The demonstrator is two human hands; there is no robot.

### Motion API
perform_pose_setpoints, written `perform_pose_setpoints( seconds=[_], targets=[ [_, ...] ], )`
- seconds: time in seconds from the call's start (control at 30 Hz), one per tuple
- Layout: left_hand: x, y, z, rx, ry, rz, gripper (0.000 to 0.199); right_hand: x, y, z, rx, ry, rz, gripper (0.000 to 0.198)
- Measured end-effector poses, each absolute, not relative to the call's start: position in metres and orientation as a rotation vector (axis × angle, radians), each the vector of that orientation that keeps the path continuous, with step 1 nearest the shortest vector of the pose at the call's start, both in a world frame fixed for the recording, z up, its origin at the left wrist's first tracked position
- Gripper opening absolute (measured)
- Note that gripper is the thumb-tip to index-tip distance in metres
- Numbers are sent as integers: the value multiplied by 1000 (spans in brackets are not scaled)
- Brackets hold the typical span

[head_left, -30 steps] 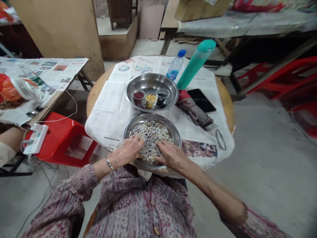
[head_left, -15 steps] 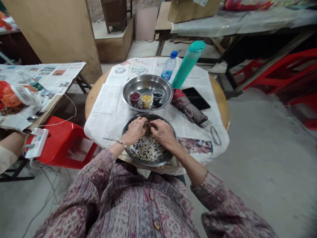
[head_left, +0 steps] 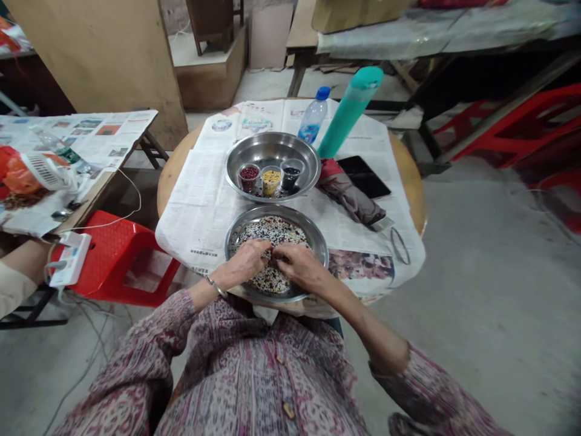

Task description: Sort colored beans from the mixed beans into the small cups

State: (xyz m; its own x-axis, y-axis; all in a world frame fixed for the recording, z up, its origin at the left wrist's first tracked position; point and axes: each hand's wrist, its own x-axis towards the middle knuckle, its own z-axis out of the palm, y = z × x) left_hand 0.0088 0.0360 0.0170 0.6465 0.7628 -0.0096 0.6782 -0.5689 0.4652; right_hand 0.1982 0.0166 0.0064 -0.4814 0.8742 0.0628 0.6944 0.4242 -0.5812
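Note:
A metal basin [head_left: 322, 242] at the table's near edge holds a mix of white, black, yellow and dark red grains and beans [head_left: 272, 227]. Over the middle of this mix are my left hand [head_left: 247, 261] and my right hand [head_left: 300, 264], fingertips nearly meeting. Both have their fingers curled and pinched together; whatever is between them is too small or hidden to name. Just beyond stands a second metal basin [head_left: 272, 143] with three clear cups inside: one of red beans [head_left: 249, 174], one of yellow beans [head_left: 271, 180], one of black beans [head_left: 290, 174].
Behind the far basin stand a blue-capped water bottle [head_left: 313, 114] and a tall teal bottle [head_left: 350, 112]. A folded umbrella [head_left: 351, 197] and a black tablet [head_left: 364, 177] lie to the right on newspaper. At left are a red stool [head_left: 113, 254] with a power strip [head_left: 71, 259] and another person's arm [head_left: 28, 264].
Both hands have drawn back toward me, from the basin's far side to its middle. The grains at the far side now show, and the dark clump between the fingers is out of sight.

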Motion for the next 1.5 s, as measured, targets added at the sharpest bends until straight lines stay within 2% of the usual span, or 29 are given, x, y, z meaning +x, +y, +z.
perform_pose_setpoints(
  seconds=[0.13,0.33,0.53,0.7,0.77,0.9,1.07,1.17,1.37,1.5],
  targets=[
    [-2,1,35,2431,1025,221,8,210,-20,13,-1254,-2452,675,23],
    [-2,-17,31,2466,904,102,17,213,-30,2,-1287,-2616,585,27],
    [4,8,23,2669,1265,115,22,208,-5,3,-1538,-2405,251,26],
    [1,33,26,2567,1512,267,16,208,-5,-11,-1531,-2139,124,24],
    [7,39,26,2528,1535,277,25,206,-9,-18,-1505,-2059,134,23],
    [33,49,28,2463,1584,160,53,200,-17,-24,-1481,-1944,151,25],
    [56,59,28,2485,1210,26,24,199,-19,-27,-1456,-1771,101,24],
    [51,54,26,2523,1048,30,26,199,-19,-28,-1442,-1711,87,26],
    [18,19,37,2610,840,-46,13,198,-20,-28,-1454,-1633,117,35],
    [6,9,41,2671,687,-64,22,197,-21,-26,-1449,-1594,129,37]
  ],
)
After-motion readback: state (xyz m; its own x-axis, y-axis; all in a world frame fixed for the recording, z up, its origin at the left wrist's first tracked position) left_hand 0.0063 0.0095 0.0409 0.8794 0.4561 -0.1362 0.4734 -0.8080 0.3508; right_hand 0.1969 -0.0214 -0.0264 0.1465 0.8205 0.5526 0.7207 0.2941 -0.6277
